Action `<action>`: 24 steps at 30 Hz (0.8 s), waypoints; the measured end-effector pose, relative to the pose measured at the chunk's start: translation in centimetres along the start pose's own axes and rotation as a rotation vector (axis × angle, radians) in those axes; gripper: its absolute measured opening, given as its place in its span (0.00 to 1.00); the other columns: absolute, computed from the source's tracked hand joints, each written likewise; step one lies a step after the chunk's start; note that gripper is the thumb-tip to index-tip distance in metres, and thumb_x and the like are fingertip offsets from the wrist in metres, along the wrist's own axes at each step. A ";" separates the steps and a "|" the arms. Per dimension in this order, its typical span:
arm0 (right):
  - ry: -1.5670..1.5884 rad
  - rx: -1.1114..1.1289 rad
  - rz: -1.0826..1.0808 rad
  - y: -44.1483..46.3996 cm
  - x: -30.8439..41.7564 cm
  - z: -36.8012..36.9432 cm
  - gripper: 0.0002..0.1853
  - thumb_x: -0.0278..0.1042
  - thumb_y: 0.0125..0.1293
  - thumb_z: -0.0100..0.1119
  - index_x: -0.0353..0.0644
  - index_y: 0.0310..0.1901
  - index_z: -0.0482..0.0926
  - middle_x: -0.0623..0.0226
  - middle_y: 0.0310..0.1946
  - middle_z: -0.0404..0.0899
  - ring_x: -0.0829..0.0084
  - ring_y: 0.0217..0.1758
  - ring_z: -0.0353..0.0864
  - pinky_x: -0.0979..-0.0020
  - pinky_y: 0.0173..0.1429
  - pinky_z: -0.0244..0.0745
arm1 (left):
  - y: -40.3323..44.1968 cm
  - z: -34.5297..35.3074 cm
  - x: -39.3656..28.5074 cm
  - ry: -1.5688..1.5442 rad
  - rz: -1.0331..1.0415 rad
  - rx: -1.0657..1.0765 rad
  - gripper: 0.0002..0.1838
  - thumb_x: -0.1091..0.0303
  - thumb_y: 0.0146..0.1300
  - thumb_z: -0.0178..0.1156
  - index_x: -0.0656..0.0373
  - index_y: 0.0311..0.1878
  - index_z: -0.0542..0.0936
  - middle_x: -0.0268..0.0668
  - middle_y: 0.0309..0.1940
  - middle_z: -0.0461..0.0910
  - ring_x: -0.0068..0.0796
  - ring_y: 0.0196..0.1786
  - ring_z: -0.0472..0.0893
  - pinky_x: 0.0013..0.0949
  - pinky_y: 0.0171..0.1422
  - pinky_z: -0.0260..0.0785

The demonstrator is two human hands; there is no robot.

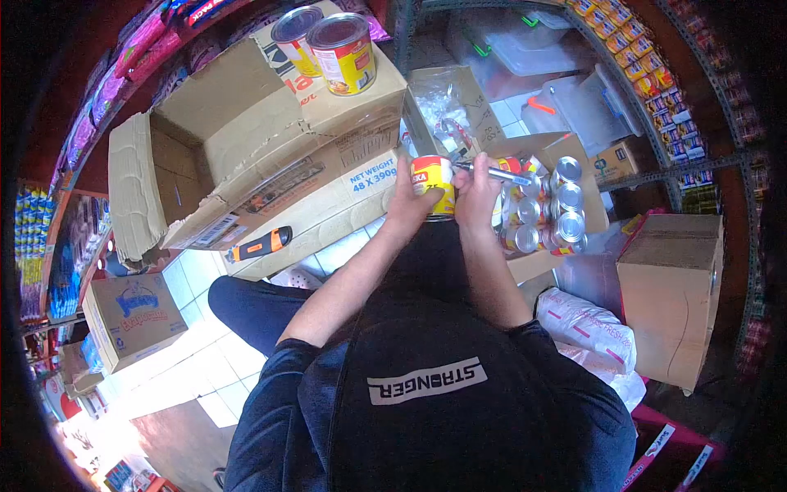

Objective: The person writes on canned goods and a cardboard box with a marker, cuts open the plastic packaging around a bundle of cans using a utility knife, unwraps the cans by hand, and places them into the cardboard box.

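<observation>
My left hand (407, 205) is wrapped round a red and yellow can (432, 176), holding it upright in front of my chest. In my right hand (478, 197) is a marker pen (512, 175), its tip close against the can's label. Whether the tip touches the can I cannot make out. To the right of that hand, an open carton (586, 156) holds several cans (569, 197) with silver lids. Two larger red and yellow cans (343, 61) stand on a big cardboard box at the upper left.
The big cut-open cardboard box (221, 107) lies left of my hands. An orange and black box cutter (261, 244) rests on a cardboard flap beside it. A tall carton (668, 287) and a white plastic bag (586, 328) are at the right. Stocked shelves (631, 49) surround me.
</observation>
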State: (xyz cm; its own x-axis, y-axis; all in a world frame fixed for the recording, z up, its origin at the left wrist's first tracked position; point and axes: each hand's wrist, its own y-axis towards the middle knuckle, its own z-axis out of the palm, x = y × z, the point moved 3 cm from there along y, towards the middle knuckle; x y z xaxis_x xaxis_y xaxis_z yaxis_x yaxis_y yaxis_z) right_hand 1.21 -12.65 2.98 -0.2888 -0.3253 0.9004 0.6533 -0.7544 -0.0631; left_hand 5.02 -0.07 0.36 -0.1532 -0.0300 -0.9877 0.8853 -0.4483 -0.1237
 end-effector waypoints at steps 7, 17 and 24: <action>0.087 0.053 0.016 -0.4 -0.5 0.6 0.11 0.41 0.70 0.53 0.42 0.39 0.68 0.70 0.19 0.72 0.80 0.20 0.71 0.78 0.27 0.68 | -0.4 0.3 -1.9 -0.218 -0.124 0.053 0.55 0.71 0.51 0.67 0.63 0.73 0.36 0.48 0.60 0.65 0.35 0.57 0.71 0.37 0.60 0.67; 0.243 0.018 0.137 0.1 -2.3 -1.1 0.15 0.44 0.70 0.52 0.42 0.47 0.68 0.58 0.31 0.79 0.70 0.31 0.81 0.72 0.39 0.78 | 1.0 -1.6 1.0 -0.751 -0.538 0.002 0.20 0.55 0.67 0.45 0.53 0.57 0.70 0.41 0.45 0.80 0.37 0.46 0.81 0.44 0.51 0.75; 0.269 0.069 0.248 -0.2 -3.5 -0.6 0.21 0.44 0.72 0.47 0.41 0.60 0.61 0.50 0.41 0.79 0.63 0.41 0.83 0.65 0.47 0.79 | 1.5 -2.4 1.4 -0.724 -0.552 -0.016 0.17 0.56 0.64 0.55 0.55 0.51 0.73 0.39 0.43 0.79 0.35 0.45 0.80 0.43 0.51 0.74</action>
State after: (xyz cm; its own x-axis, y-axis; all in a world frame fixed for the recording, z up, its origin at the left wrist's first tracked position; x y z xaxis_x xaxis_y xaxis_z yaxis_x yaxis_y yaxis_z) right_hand 1.63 -11.71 -0.42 -0.2830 -0.6388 0.7154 0.7697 -0.5963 -0.2280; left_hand 7.21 1.37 -1.47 -0.7905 -0.3714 -0.4869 0.6096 -0.5532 -0.5678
